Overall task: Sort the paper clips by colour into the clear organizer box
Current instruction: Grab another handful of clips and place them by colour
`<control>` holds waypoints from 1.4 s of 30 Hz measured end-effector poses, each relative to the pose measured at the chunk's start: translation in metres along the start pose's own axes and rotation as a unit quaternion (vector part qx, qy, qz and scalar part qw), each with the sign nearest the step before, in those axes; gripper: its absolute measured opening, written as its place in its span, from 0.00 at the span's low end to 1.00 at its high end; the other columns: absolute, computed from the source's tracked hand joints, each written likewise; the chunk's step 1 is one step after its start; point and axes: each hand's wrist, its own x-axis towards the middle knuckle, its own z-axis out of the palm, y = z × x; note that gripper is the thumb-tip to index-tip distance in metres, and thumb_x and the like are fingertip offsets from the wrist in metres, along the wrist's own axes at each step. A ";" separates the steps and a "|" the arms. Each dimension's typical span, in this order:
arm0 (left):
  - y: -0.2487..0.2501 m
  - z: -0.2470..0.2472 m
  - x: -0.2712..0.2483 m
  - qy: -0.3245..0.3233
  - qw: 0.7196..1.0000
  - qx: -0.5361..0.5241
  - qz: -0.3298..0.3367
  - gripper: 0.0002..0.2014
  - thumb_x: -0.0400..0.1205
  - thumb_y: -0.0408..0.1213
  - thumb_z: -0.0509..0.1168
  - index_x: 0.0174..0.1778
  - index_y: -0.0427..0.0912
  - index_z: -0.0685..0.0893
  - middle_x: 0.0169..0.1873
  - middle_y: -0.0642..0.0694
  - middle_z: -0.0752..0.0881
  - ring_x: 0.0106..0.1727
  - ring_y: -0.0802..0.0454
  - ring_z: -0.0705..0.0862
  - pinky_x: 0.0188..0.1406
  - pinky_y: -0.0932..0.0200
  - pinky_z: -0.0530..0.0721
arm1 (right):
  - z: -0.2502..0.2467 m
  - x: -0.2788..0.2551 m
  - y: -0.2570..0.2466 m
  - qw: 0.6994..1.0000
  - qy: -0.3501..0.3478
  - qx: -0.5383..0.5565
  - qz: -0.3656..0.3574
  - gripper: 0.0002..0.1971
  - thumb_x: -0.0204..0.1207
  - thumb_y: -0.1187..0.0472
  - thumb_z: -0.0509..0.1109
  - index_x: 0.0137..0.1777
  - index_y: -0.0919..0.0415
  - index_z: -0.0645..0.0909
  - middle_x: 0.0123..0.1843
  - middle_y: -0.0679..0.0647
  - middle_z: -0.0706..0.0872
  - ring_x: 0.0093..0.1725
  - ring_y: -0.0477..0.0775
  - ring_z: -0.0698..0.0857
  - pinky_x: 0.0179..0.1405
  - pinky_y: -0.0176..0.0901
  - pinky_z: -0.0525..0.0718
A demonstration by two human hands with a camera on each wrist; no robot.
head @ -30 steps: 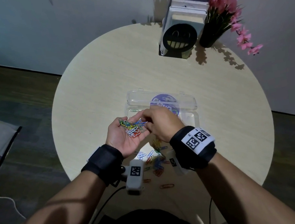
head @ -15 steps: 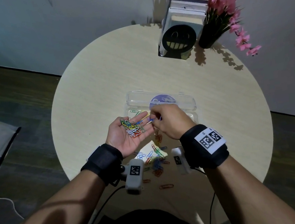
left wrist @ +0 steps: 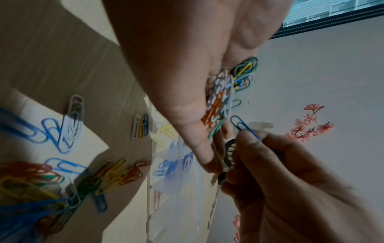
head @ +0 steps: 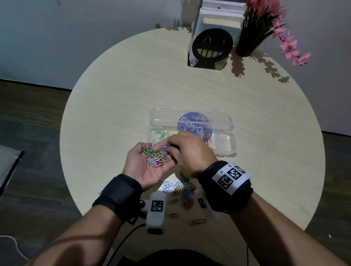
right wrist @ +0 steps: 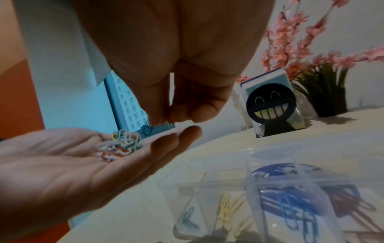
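Observation:
My left hand (head: 140, 168) lies palm up above the table's near side, fingers fairly straight, carrying a heap of mixed paper clips (head: 154, 156) (left wrist: 226, 93) (right wrist: 120, 144). My right hand (head: 191, 153) pinches one blue paper clip (head: 165, 148) (left wrist: 242, 125) (right wrist: 148, 129) between thumb and fingertips, just above the left fingertips. The clear organizer box (head: 227, 146) lies open just beyond both hands. Its compartments hold green clips (right wrist: 188, 222), yellow clips (right wrist: 226, 208), blue clips (right wrist: 295, 212) and red clips (right wrist: 353, 205).
Loose clips of several colours (head: 185, 194) (left wrist: 62, 125) lie on the round table (head: 102, 119) under my wrists. At the table's far side stand a smiley-face bookend with books (head: 212, 46) and a dark pot of pink flowers (head: 249, 42).
My right hand's fingers were in the heap on the left palm; they have come away pinching a blue clip. The left hand has stayed in place.

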 end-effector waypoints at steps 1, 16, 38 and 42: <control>0.001 0.000 0.000 0.002 1.000 0.012 0.001 0.25 0.73 0.39 0.53 0.49 0.26 0.89 0.44 0.30 0.87 0.44 0.41 0.90 0.48 0.44 0.89 | -0.002 0.000 0.001 1.000 0.014 0.010 0.005 0.09 0.78 0.63 0.65 0.51 0.59 0.87 0.46 0.52 0.83 0.49 0.50 0.80 0.46 0.35 0.71; 0.006 0.001 0.007 0.002 1.000 0.024 -0.015 0.27 0.74 0.41 0.53 0.61 0.26 0.83 0.64 0.27 0.81 0.59 0.29 0.85 0.55 0.39 0.84 | -0.018 0.031 0.049 0.970 0.019 -0.030 0.242 0.05 0.77 0.61 0.69 0.46 0.61 0.84 0.42 0.57 0.85 0.39 0.52 0.84 0.40 0.38 0.74; -0.012 0.015 0.008 0.002 0.989 0.144 -0.023 0.21 0.86 0.46 0.51 0.48 0.44 0.90 0.47 0.40 0.89 0.48 0.45 0.89 0.52 0.46 0.86 | -0.023 0.016 -0.013 0.995 -0.029 0.077 0.062 0.02 0.71 0.61 0.73 0.43 0.55 0.85 0.38 0.50 0.85 0.42 0.50 0.82 0.42 0.38 0.77; -0.012 0.017 0.010 0.005 0.987 0.158 -0.028 0.18 0.87 0.50 0.51 0.61 0.53 0.84 0.55 0.42 0.85 0.53 0.45 0.85 0.50 0.47 0.85 | -0.022 0.015 -0.013 0.994 -0.026 0.085 0.065 0.03 0.70 0.60 0.75 0.40 0.56 0.83 0.35 0.51 0.83 0.38 0.51 0.81 0.38 0.40 0.77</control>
